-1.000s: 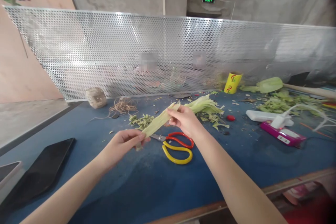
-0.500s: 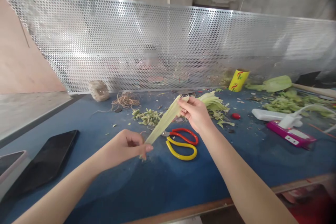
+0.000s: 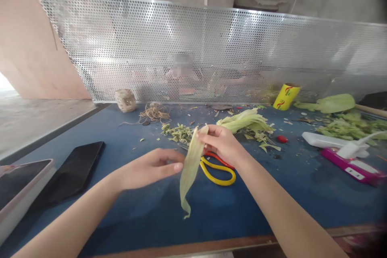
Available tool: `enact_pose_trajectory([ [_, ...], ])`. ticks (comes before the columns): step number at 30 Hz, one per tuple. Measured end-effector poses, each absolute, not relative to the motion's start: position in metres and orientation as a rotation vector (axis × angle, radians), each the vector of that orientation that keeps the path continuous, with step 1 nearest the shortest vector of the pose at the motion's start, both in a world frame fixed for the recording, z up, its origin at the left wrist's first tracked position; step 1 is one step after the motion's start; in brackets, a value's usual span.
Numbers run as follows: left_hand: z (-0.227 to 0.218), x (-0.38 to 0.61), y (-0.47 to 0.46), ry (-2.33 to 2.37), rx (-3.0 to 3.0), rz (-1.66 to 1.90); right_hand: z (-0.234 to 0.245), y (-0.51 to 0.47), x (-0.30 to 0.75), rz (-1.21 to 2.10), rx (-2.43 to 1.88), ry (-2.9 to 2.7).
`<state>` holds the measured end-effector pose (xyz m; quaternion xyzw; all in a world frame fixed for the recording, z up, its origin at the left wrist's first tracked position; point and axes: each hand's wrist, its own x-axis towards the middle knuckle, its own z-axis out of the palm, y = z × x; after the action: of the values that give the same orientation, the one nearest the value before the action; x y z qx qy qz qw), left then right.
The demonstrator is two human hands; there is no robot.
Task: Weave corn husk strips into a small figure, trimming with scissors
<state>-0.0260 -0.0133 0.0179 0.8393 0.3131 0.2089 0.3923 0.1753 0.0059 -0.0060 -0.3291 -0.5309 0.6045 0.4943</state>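
Observation:
A long pale green corn husk strip [image 3: 190,165] hangs down over the table, its lower tip curled. My right hand [image 3: 222,143] pinches its upper end between thumb and fingers. Just left of the strip is my left hand [image 3: 157,165], thumb and fingers apart, holding nothing; whether its fingertips touch the husk is hard to tell. Behind the strip and right hand lie scissors [image 3: 219,175] with one yellow and one red handle, partly covered. Beyond the right hand rests a bundle of husks [image 3: 248,121]. Small curled green scraps [image 3: 178,132] lie behind the strip.
A black phone [image 3: 72,169] and another device [image 3: 24,181] lie at left. Twine [image 3: 154,113], a spool [image 3: 126,100] and a yellow roll [image 3: 286,96] stand near the perforated metal screen [image 3: 193,48]. At right are a purple power strip [image 3: 352,165] and more husks [image 3: 347,125]. A person sits behind the screen.
My left hand has let go of the husk strip's lower end, which now hangs free. The right hand has lowered slightly, still pinching the top. The view has shifted left.

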Motion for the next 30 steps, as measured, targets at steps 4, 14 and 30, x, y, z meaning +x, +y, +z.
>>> enact_pose_trajectory([
  [4,0.011,-0.02,-0.008,0.963,1.883,0.774,-0.008,-0.005,0.162,1.597,-0.728,-1.436],
  [14,0.001,-0.021,-0.007,1.09,1.834,0.94,-0.016,-0.003,0.159,1.587,-0.843,-1.39],
  [30,0.003,-0.019,-0.008,1.177,1.833,1.048,-0.019,0.001,0.157,1.487,-0.894,-1.244],
])
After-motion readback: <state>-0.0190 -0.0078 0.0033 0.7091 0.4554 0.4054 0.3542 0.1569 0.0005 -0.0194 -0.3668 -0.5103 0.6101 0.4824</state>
